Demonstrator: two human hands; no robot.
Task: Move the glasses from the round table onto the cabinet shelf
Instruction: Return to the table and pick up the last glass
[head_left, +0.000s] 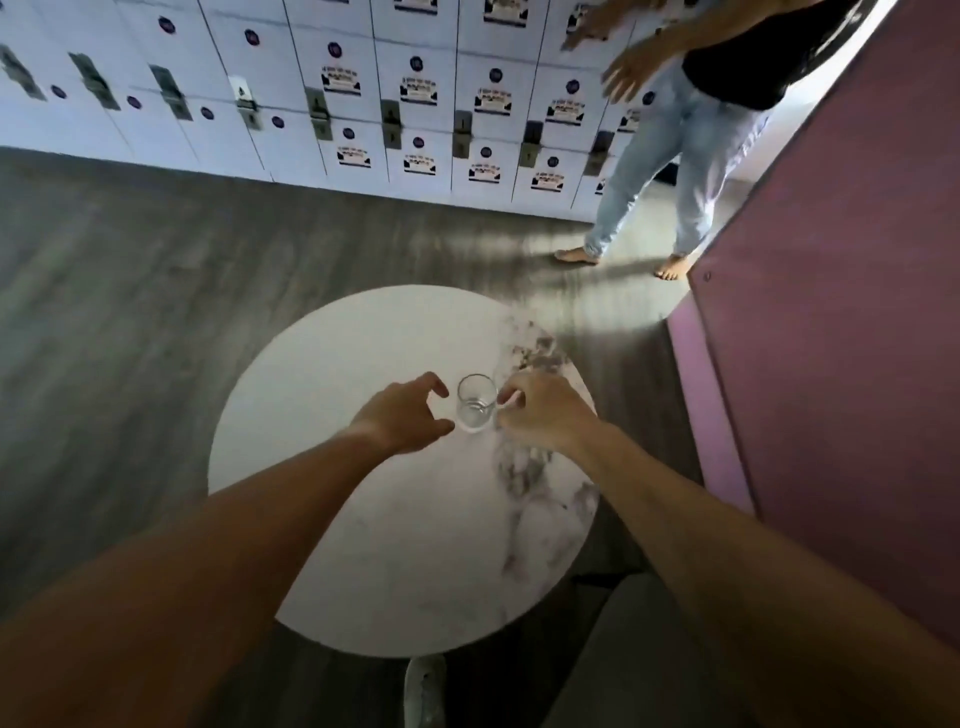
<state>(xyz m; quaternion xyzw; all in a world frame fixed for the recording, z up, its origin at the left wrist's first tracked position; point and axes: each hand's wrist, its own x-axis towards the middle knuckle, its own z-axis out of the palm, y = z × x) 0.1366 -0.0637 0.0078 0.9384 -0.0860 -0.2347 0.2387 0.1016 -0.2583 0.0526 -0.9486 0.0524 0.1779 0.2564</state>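
One clear drinking glass (475, 402) stands upright on the round white marble table (363, 519), a little right of the table's middle. My left hand (402, 415) hovers just left of the glass with fingers spread and curled, its thumb close to the glass base. On the other side, my right hand (540, 410) has its fingers curled at the glass wall; whether they touch it I cannot tell. No cabinet shelf is visible.
A wall of white lockers (363, 104) runs along the back. A barefoot person in jeans (670, 150) stands at the back right. A tall pink panel (831, 338) rises on the right. Grey wood floor (130, 312) surrounds the table.
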